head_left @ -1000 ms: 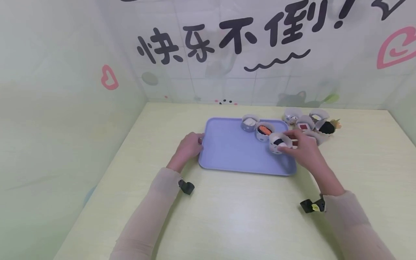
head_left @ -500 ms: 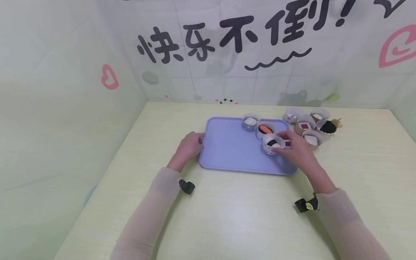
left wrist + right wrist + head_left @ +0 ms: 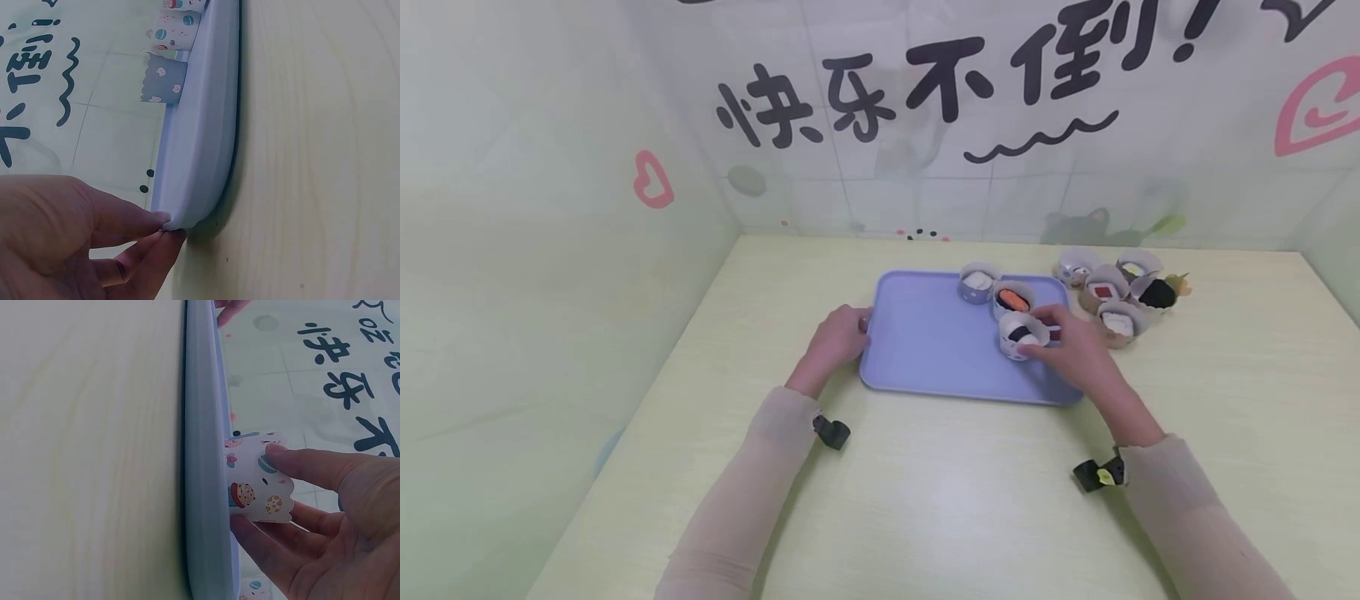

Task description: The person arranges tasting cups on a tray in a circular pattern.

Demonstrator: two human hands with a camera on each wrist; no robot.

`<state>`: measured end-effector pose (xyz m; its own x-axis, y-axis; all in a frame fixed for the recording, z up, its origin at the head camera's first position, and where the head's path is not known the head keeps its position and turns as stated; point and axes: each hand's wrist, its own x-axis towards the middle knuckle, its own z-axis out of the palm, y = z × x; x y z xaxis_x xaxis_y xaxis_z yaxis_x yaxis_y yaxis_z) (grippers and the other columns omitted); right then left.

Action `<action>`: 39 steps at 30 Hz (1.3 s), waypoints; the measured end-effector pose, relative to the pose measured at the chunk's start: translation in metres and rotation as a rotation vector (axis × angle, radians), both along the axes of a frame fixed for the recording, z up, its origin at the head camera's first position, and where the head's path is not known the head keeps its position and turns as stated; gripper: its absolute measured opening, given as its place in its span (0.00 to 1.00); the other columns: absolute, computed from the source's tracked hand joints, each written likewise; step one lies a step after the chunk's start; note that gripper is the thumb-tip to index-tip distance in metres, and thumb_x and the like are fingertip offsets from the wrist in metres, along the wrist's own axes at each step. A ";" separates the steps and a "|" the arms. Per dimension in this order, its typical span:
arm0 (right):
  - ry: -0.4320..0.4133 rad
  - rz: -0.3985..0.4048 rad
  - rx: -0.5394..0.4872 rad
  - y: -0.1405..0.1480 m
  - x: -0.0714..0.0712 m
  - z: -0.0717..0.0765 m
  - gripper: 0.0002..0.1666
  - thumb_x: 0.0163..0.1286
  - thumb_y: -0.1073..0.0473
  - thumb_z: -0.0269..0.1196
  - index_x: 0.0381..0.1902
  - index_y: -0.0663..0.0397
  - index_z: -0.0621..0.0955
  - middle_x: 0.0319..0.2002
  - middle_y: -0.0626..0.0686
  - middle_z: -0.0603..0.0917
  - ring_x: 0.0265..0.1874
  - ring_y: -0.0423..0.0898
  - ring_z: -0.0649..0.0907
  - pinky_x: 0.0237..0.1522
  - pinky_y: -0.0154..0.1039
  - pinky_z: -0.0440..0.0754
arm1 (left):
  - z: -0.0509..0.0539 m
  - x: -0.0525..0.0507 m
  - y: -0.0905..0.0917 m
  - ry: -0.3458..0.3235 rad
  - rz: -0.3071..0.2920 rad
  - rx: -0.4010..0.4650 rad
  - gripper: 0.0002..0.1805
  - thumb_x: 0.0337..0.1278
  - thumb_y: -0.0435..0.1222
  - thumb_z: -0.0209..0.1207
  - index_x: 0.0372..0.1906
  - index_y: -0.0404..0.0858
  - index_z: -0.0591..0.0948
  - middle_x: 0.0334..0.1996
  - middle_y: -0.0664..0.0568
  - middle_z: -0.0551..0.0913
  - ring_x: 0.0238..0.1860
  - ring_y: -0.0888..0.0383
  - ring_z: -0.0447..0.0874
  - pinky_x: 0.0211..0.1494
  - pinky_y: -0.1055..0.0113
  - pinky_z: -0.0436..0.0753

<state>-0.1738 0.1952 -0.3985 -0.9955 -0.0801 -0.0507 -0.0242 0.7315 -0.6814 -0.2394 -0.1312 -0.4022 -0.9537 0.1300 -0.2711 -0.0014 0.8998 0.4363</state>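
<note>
A paper cup pinched over the tray's right half

We see the printed paper cup (image 3: 1010, 343) in the right-centre of the head view, over the right half of the blue tray (image 3: 932, 342). Inside sits a white piece with a black band (image 3: 1021, 333). The right hand (image 3: 1075, 350) pinches the cup between thumb and fingers, on opposite sides of its wall; we cannot tell whether its base touches the tray. Near the frame's centre, the left hand (image 3: 837, 337) pinches the tray's left edge, thumb above and fingers beneath.

Just beyond the held cup stand the cup with the orange-topped piece (image 3: 1013, 310) and, farther up the frame, the cup with a white piece (image 3: 976, 295). More filled cups (image 3: 1116, 321) cluster at the upper right, off the tray.

We judge the cup light and its wall thin, easily dented by a hard squeeze. We would hold it low, near the base, where paper is usually stiffest, and keep it level lest the loose-looking piece shift. The tray looks stiff and smooth, probably apt to slide, so its rim seems the place to steady it.
</note>
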 end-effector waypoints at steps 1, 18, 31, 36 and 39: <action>-0.003 0.001 -0.005 0.000 0.000 -0.001 0.34 0.66 0.57 0.68 0.65 0.67 0.70 0.63 0.70 0.76 0.60 0.67 0.78 0.61 0.59 0.77 | 0.000 0.000 0.000 0.000 0.000 0.000 0.32 0.63 0.30 0.56 0.73 0.41 0.68 0.48 0.43 0.84 0.33 0.55 0.78 0.33 0.71 0.77; -0.062 -0.031 -0.062 -0.006 0.000 -0.001 0.40 0.66 0.57 0.68 0.68 0.68 0.65 0.66 0.70 0.71 0.62 0.66 0.76 0.63 0.58 0.77 | 0.001 0.000 0.002 -0.006 0.001 -0.001 0.32 0.63 0.30 0.56 0.73 0.40 0.68 0.49 0.43 0.84 0.34 0.55 0.79 0.34 0.70 0.78; -0.065 -0.044 -0.081 0.006 0.006 0.004 0.42 0.65 0.54 0.69 0.69 0.67 0.65 0.63 0.70 0.75 0.62 0.65 0.77 0.63 0.58 0.77 | 0.004 0.001 0.004 -0.021 0.004 -0.002 0.32 0.64 0.30 0.56 0.74 0.42 0.67 0.54 0.43 0.83 0.40 0.54 0.81 0.39 0.68 0.81; -0.057 -0.066 -0.093 0.016 0.011 0.008 0.42 0.65 0.55 0.69 0.69 0.67 0.65 0.63 0.69 0.75 0.62 0.66 0.77 0.62 0.58 0.78 | 0.001 0.000 0.002 -0.011 -0.011 0.005 0.32 0.63 0.30 0.55 0.73 0.41 0.67 0.54 0.42 0.83 0.39 0.53 0.81 0.38 0.68 0.81; -0.050 -0.084 -0.097 0.023 0.013 0.011 0.41 0.66 0.54 0.68 0.69 0.66 0.65 0.65 0.68 0.74 0.63 0.66 0.77 0.62 0.58 0.78 | -0.002 -0.001 0.000 0.006 -0.010 0.014 0.32 0.62 0.29 0.55 0.73 0.40 0.68 0.55 0.41 0.83 0.40 0.52 0.82 0.40 0.66 0.81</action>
<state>-0.1608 0.2179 -0.3876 -0.9953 -0.0036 -0.0966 0.0702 0.6604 -0.7476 -0.2407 -0.1314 -0.4042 -0.9541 0.1430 -0.2633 0.0099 0.8934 0.4492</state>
